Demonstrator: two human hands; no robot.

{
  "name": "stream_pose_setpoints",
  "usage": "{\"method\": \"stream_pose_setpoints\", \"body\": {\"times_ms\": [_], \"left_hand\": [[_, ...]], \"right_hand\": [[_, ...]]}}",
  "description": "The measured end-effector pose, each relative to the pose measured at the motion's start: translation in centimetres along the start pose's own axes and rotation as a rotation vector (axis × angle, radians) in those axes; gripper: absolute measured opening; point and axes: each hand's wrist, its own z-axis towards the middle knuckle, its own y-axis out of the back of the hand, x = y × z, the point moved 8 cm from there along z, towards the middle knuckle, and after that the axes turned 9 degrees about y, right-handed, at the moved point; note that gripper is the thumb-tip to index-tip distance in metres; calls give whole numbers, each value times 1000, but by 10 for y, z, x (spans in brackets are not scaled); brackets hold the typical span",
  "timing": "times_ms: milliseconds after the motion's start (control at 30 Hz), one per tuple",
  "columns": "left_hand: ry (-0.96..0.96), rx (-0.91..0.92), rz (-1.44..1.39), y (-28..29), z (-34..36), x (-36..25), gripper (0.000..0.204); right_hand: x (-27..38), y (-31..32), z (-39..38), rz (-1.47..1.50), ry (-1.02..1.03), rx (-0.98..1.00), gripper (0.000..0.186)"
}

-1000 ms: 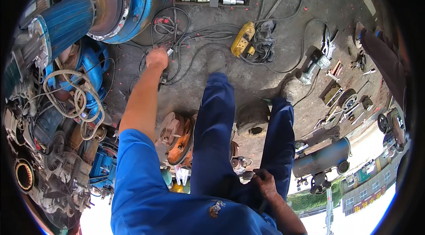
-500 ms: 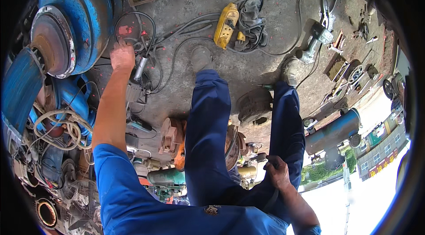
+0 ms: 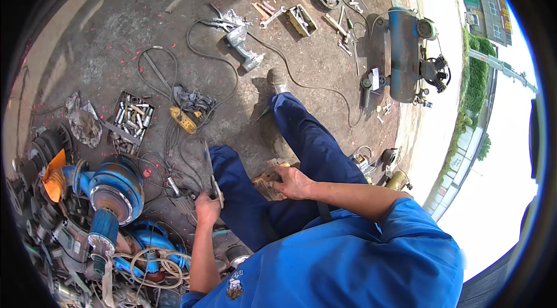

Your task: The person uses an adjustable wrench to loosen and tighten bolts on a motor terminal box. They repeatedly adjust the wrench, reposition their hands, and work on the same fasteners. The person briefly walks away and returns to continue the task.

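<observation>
My left hand (image 3: 207, 210) is closed round a long thin metal tool (image 3: 211, 170) that points away from me, beside my left knee; its exact kind is unclear. My right hand (image 3: 295, 184) is between my legs with its fingers apart, at a rusty metal casting (image 3: 265, 188). Whether the fingers touch the casting is not plain. Left of my left hand lie a chrome tool (image 3: 173, 186) and a tangle of dark cables on the floor.
A blue pump (image 3: 118, 182) and coiled hose (image 3: 155, 261) crowd the left. A box of sockets (image 3: 132, 144), a yellow power strip (image 3: 183, 120) and an impact wrench (image 3: 244, 48) lie ahead. A blue air compressor tank (image 3: 403, 52) stands at the right.
My view has swung to the right. My left hand has come back from the cables near the pump to my left knee, with a long tool in it. My right hand has moved to the casting.
</observation>
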Motion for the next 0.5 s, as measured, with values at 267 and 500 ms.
{"method": "stream_pose_setpoints", "body": {"times_ms": [267,500], "left_hand": [[-693,-11,459,-172,-202,-378,23],[-947,55,827,-339,-293,-604,25]], "right_hand": [[-39,210,-116,573,49,-423,73],[-151,433,-235,617,131,-578,73]]}}
